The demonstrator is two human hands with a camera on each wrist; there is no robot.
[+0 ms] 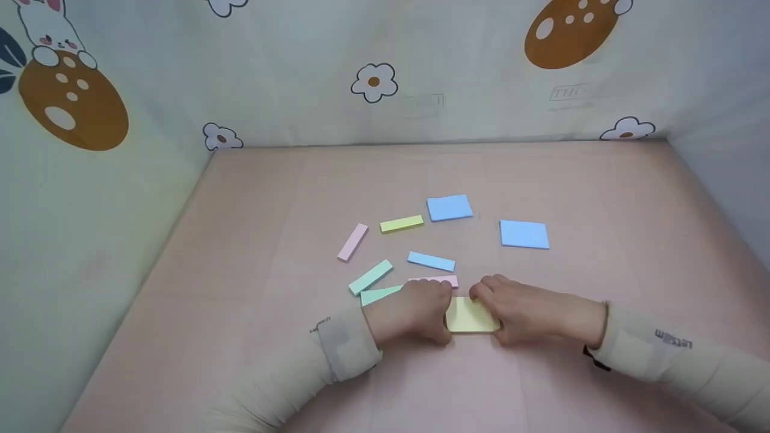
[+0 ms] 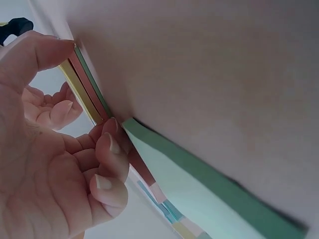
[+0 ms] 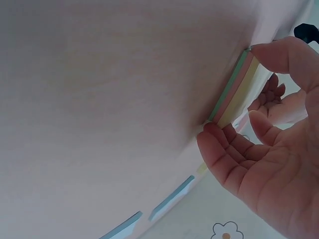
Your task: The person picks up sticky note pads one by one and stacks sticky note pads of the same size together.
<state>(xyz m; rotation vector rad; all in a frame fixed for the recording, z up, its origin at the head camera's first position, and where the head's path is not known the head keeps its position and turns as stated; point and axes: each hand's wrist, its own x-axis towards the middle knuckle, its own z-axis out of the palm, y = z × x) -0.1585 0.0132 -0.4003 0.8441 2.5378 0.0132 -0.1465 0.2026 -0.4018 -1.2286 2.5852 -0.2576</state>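
A stack of sticky note pads lies on the table, its yellow pad [image 1: 472, 317] on top. Below that, the wrist views show a pink pad [image 3: 235, 88] and a green pad [image 3: 228, 85]. My left hand [image 1: 415, 310] grips the stack's left side between thumb and fingers. On the opposite side my right hand [image 1: 520, 310] holds it the same way. Just beyond the left hand lies another green pad [image 2: 199, 184], partly hidden by that hand in the head view. A pink strip pad [image 1: 446, 280] sits behind the stack, also partly covered.
Two blue pads [image 1: 449, 207] [image 1: 524, 234] lie farther back. Scattered strip pads are a yellow one [image 1: 402, 224], a pink one [image 1: 352, 242], a green one [image 1: 370, 277] and a blue one [image 1: 431, 261]. A patterned cloth wall [image 1: 289, 90] borders the table.
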